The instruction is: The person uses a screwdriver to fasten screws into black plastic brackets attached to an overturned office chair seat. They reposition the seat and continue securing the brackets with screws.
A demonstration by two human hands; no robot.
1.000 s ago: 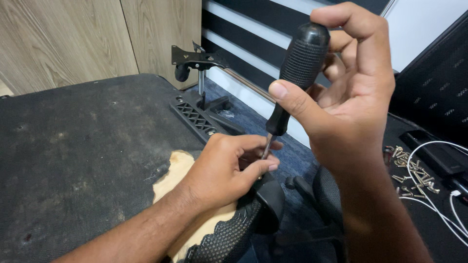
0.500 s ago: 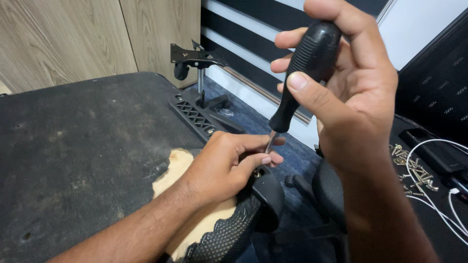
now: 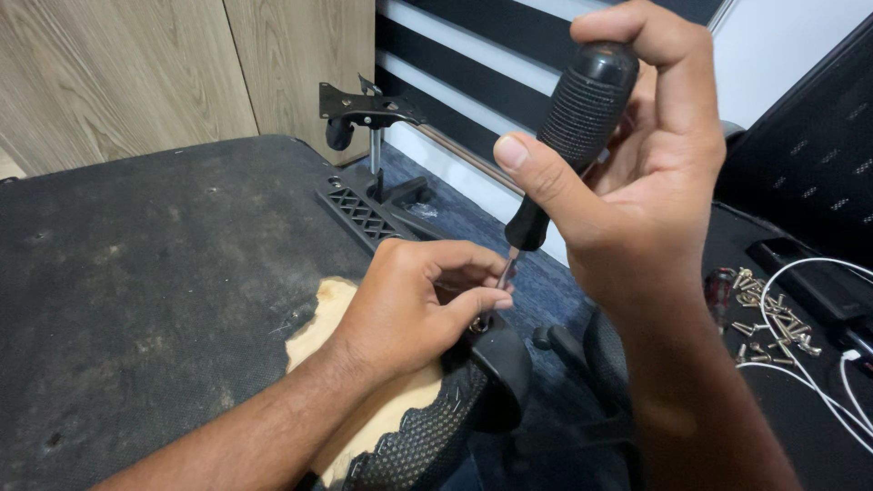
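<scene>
Currently, right hand [image 3: 637, 191] grips the screwdriver [image 3: 568, 136] handle closed; left hand [image 3: 414, 309] pinches its shaft, steadying the tip on a screw [image 3: 476, 324].

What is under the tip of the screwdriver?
The screwdriver shaft runs down between the left hand fingertips to a small metal fastener on a black plastic chair part. The fingers cover the tip itself, so its seating cannot be seen.
</scene>
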